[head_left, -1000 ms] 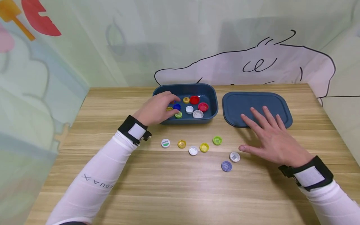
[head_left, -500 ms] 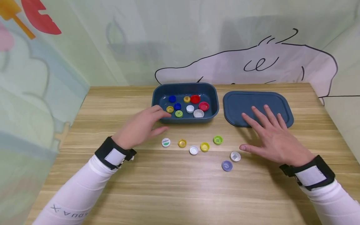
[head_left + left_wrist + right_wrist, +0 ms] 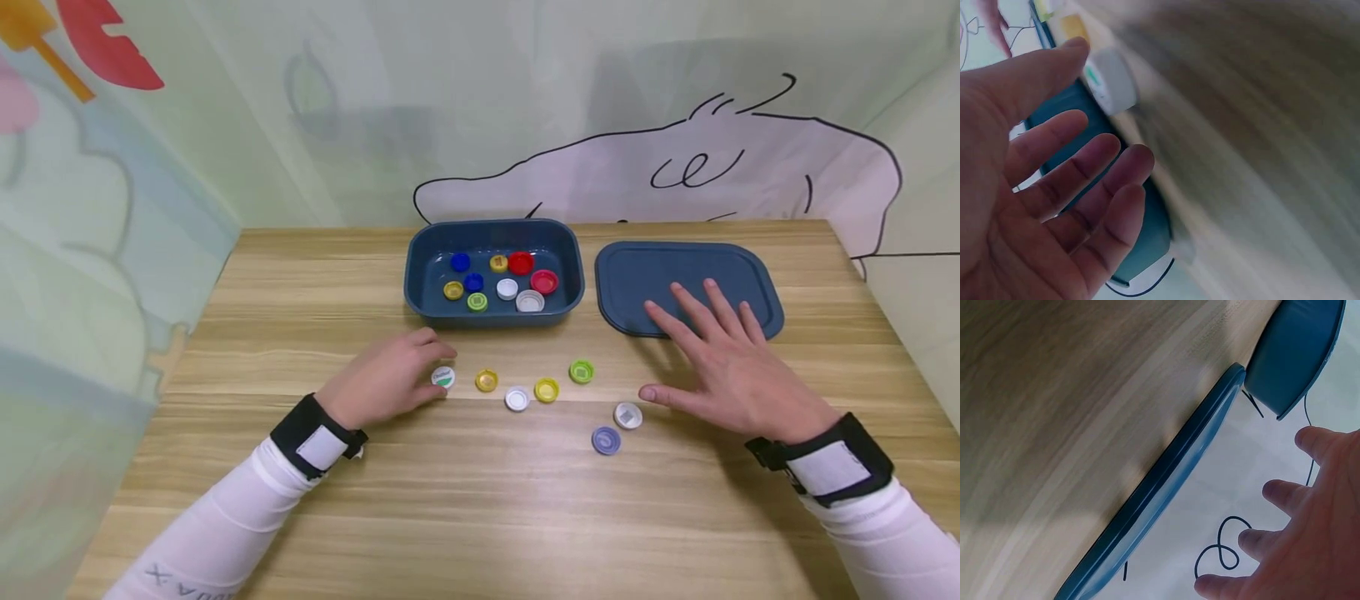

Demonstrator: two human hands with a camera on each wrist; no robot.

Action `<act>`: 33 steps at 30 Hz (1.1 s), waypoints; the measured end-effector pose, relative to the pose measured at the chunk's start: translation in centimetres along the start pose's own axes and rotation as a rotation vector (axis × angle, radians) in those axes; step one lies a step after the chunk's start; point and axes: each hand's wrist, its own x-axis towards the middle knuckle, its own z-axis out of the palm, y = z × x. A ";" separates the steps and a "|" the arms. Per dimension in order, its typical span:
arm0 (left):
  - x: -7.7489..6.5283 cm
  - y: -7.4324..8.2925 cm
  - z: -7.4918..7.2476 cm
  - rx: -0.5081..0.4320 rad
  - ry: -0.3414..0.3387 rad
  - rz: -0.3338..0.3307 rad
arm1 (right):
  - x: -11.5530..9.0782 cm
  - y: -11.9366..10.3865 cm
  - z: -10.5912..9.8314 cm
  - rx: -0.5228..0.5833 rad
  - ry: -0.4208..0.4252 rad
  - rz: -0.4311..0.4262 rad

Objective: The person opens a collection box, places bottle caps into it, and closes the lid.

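My left hand is low over the table, thumb and index finger spread on either side of a white bottle cap with green print. In the left wrist view the thumb tip overlaps the edge of this cap, and the loosely bent fingers hold nothing. To its right lie a gold cap, a white cap, a yellow cap and a green cap. My right hand has its fingers spread, overlapping the front of a blue lid and holding nothing.
Behind the row of caps stands a blue box with several caps of mixed colours inside. A white cap with a square mark and a purple cap lie near my right thumb. A printed curtain hangs behind the wooden table.
My left hand has come out of the blue box and moved down toward me to the white cap with green print. A blue cap now shows at the box's left. My right hand stays put.
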 end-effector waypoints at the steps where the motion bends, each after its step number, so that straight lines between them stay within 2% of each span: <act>1: 0.0 0.0 0.2 0.000 -0.004 -0.001 | 0.0 0.0 0.0 0.000 -0.001 0.000; 9: 0.1 0.1 1.0 0.010 0.000 0.016 | 0.0 0.0 0.1 0.000 -0.003 -0.003; 13: 0.1 0.4 0.6 0.000 -0.006 0.003 | 0.1 -0.1 0.1 0.002 0.001 -0.005; 18: 0.2 0.7 -1.5 -0.040 0.021 0.004 | 0.2 -0.1 0.1 -0.002 0.006 -0.006; 22: 0.9 0.4 -3.8 -0.058 0.091 0.011 | 0.2 -0.1 -0.1 -0.005 0.004 -0.003; 25: 1.6 0.0 -5.3 -0.029 0.134 -0.004 | 0.2 -0.1 -0.1 -0.004 -0.002 -0.002; 29: 2.9 -0.7 -6.8 0.024 0.146 -0.054 | 0.1 0.0 -0.1 0.001 -0.004 0.000; 33: 4.7 -1.7 -7.4 0.048 0.136 -0.132 | 0.0 0.0 -0.2 0.003 -0.004 0.008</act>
